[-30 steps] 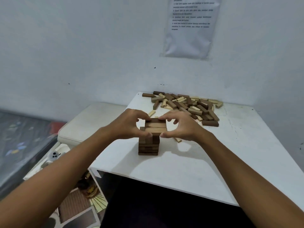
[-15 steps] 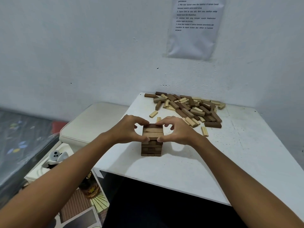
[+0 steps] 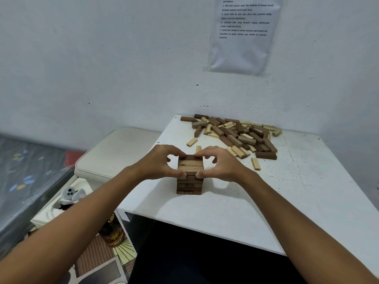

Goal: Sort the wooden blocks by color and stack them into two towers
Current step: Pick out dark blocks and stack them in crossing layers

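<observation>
A short tower of dark brown blocks (image 3: 189, 184) stands on the white table (image 3: 287, 201), near its left front. My left hand (image 3: 159, 163) pinches the top layer's left side between thumb and fingers. From the right, my right hand (image 3: 222, 165) pinches the same layer. A loose pile of dark and light blocks (image 3: 235, 134) lies at the back of the table by the wall. A few light blocks (image 3: 255, 163) lie apart from the pile.
A cream cushioned seat (image 3: 114, 156) adjoins the table's left edge. Lower left are a white box with a small toy (image 3: 69, 194) and patterned floor mats. A printed sheet (image 3: 244, 33) hangs on the wall behind the pile.
Both hands have stayed on the tower's top layer, shifting their fingers slightly. The view has tilted a little, so the tower sits lower in frame.
</observation>
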`<move>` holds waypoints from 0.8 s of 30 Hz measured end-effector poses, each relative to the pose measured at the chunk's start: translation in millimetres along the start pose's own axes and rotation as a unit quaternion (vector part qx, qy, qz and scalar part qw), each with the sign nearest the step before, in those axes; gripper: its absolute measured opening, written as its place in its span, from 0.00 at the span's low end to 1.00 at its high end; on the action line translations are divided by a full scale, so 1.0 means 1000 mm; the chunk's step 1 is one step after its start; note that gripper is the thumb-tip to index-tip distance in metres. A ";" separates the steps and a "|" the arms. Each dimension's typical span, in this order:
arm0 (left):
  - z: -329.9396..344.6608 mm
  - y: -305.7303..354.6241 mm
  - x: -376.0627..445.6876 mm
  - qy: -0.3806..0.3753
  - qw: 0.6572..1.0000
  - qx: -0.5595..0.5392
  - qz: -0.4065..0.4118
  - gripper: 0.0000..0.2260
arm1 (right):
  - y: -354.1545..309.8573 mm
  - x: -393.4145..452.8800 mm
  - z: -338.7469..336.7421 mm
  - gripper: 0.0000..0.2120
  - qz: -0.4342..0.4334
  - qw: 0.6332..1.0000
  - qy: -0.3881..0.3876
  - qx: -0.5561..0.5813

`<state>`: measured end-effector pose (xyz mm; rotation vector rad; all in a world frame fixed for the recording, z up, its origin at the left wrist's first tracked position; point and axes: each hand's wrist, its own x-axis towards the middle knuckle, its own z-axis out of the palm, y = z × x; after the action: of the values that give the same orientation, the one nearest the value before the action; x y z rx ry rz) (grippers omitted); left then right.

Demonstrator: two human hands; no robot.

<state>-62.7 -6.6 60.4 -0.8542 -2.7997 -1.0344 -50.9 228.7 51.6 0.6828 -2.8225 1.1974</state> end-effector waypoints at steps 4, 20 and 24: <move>0.001 -0.001 -0.001 -0.002 1.000 0.001 0.002 0.25 | 0.002 0.000 0.000 0.31 0.004 1.000 0.000 0.007; -0.002 -0.002 -0.004 -0.006 1.000 -0.019 0.008 0.26 | 0.001 -0.003 -0.002 0.32 0.014 1.000 0.000 0.026; -0.004 0.002 -0.005 -0.005 0.999 -0.033 0.009 0.31 | 0.000 -0.005 -0.003 0.27 0.012 0.999 0.012 0.052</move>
<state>-57.9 -10.7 63.8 -0.8908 -2.7750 -1.1286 -46.5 232.9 53.4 0.6369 -2.7737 1.3542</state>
